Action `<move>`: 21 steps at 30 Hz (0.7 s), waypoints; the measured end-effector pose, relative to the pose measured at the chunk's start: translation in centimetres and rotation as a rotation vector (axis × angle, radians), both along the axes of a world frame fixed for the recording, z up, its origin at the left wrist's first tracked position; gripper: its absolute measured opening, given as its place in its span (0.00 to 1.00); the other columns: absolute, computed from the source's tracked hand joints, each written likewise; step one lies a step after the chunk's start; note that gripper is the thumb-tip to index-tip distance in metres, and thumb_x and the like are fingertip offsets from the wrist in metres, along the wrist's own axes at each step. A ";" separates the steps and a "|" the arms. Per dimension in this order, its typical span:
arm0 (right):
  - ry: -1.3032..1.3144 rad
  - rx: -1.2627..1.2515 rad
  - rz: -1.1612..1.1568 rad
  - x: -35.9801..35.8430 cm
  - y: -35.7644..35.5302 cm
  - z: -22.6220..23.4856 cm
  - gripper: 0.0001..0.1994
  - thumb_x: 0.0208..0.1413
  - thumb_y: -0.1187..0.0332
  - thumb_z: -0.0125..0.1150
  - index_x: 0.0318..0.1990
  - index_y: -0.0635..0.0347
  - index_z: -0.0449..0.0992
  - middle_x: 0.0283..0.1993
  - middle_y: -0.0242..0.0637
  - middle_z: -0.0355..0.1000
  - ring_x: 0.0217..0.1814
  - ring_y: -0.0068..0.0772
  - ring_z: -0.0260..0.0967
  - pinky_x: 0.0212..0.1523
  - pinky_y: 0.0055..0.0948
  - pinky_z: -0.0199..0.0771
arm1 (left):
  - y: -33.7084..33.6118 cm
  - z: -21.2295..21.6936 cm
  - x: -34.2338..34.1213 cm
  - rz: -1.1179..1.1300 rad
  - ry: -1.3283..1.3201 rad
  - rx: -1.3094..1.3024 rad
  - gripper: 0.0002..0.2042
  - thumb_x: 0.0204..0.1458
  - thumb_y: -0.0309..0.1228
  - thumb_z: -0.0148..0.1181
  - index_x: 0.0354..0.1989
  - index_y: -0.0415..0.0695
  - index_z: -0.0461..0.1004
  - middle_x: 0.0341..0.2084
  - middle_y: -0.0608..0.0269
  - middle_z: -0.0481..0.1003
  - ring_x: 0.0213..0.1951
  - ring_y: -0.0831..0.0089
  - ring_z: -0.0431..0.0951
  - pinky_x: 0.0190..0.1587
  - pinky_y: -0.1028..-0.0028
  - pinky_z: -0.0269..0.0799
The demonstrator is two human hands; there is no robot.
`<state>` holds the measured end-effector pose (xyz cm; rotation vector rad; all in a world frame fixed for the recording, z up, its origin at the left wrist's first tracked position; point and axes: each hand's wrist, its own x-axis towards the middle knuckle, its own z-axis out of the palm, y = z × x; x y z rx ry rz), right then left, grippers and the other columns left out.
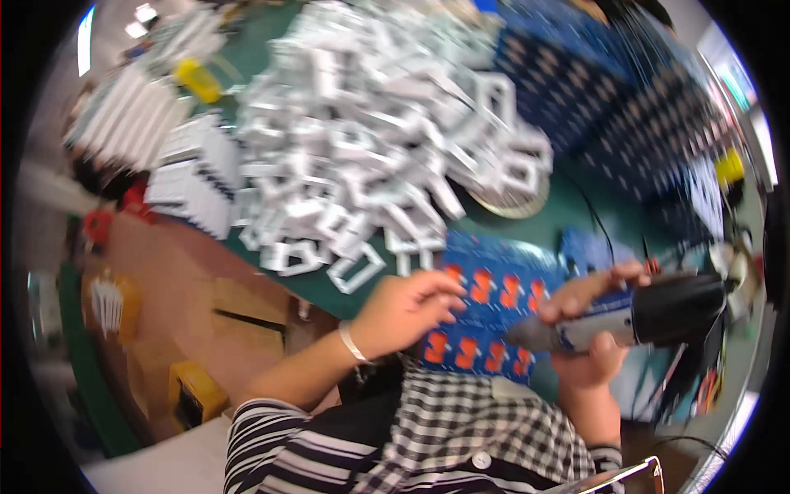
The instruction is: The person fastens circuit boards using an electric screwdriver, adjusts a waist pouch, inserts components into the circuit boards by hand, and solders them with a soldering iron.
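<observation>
In front of me lies a blue panel with two rows of orange-red parts. My left hand is over its left edge, fingers loosely bent and apart, with nothing visible in them. My right hand is wrapped round a grey-and-black handheld tool with a tapered nose. The tool lies nearly level over the panel's right side, its nose pointing left toward the orange-red parts. Blur hides the tip and whether it touches the panel.
A large heap of white rectangular frames covers the green table beyond my hands. Stacked blue panels stand at the far right, and stacked white parts at the left. A black cable runs across the table's right side.
</observation>
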<state>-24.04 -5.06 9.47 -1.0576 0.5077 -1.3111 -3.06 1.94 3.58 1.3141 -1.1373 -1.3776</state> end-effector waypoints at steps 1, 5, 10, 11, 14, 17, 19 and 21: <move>0.047 -0.025 -0.004 0.2 0.0 0.4 0.36 0.45 0.56 0.72 0.56 0.59 0.55 0.32 0.41 0.70 0.31 0.39 0.73 0.34 0.35 0.77 | 0.5 0.1 0.4 0.023 -0.021 0.001 0.07 0.61 0.23 0.49 0.44 0.38 0.72 0.39 0.56 0.79 0.35 0.76 0.80 0.35 0.80 0.75; 0.117 -0.081 -0.051 -0.8 -1.1 -0.5 0.35 0.46 0.55 0.69 0.56 0.58 0.55 0.31 0.41 0.70 0.28 0.39 0.73 0.32 0.33 0.77 | -0.5 -1.2 0.5 0.123 -0.055 -0.105 0.06 0.58 0.21 0.54 0.42 0.37 0.74 0.39 0.57 0.80 0.36 0.75 0.82 0.36 0.78 0.77; 0.075 -0.029 -0.082 -1.4 -1.3 -1.4 0.34 0.47 0.55 0.68 0.56 0.59 0.56 0.30 0.40 0.70 0.28 0.37 0.73 0.31 0.33 0.77 | -1.6 -1.9 0.0 0.046 -0.314 -0.336 0.05 0.51 0.19 0.62 0.35 0.38 0.75 0.34 0.55 0.80 0.34 0.72 0.81 0.34 0.78 0.74; 0.076 -0.039 -0.085 -1.5 -1.3 -1.5 0.34 0.47 0.55 0.68 0.56 0.59 0.56 0.30 0.40 0.70 0.28 0.37 0.73 0.31 0.33 0.78 | -2.0 -1.7 0.0 0.003 -0.456 -0.415 0.05 0.48 0.19 0.64 0.32 0.38 0.76 0.33 0.56 0.80 0.33 0.71 0.80 0.34 0.77 0.74; 0.043 -0.061 -0.032 -2.3 -1.4 -2.0 0.34 0.47 0.59 0.68 0.56 0.62 0.54 0.33 0.42 0.71 0.32 0.38 0.75 0.36 0.34 0.78 | -1.7 -1.3 -0.4 -0.033 -0.606 -0.464 0.06 0.43 0.18 0.67 0.29 0.40 0.77 0.30 0.58 0.80 0.31 0.69 0.79 0.32 0.75 0.72; -0.001 -0.083 0.027 -2.5 -1.4 -2.2 0.35 0.47 0.64 0.68 0.57 0.64 0.52 0.35 0.44 0.72 0.36 0.38 0.76 0.40 0.35 0.79 | -1.1 -1.3 -0.4 0.006 -0.618 -0.415 0.07 0.41 0.19 0.68 0.29 0.41 0.78 0.29 0.60 0.80 0.30 0.68 0.78 0.33 0.74 0.71; -0.014 -0.089 0.028 -2.3 -1.6 -2.2 0.35 0.47 0.65 0.68 0.57 0.64 0.52 0.35 0.44 0.72 0.36 0.38 0.76 0.39 0.35 0.79 | -1.2 -1.4 -0.1 0.031 -0.621 -0.394 0.07 0.41 0.20 0.68 0.29 0.42 0.78 0.29 0.60 0.80 0.30 0.68 0.78 0.34 0.73 0.71; -0.040 -0.059 0.018 -1.9 -1.7 -2.1 0.35 0.48 0.64 0.69 0.57 0.64 0.52 0.35 0.43 0.72 0.36 0.37 0.76 0.39 0.33 0.79 | -1.5 -1.4 0.0 -0.026 -0.691 -0.436 0.07 0.39 0.21 0.69 0.28 0.43 0.78 0.28 0.62 0.79 0.30 0.67 0.77 0.35 0.71 0.69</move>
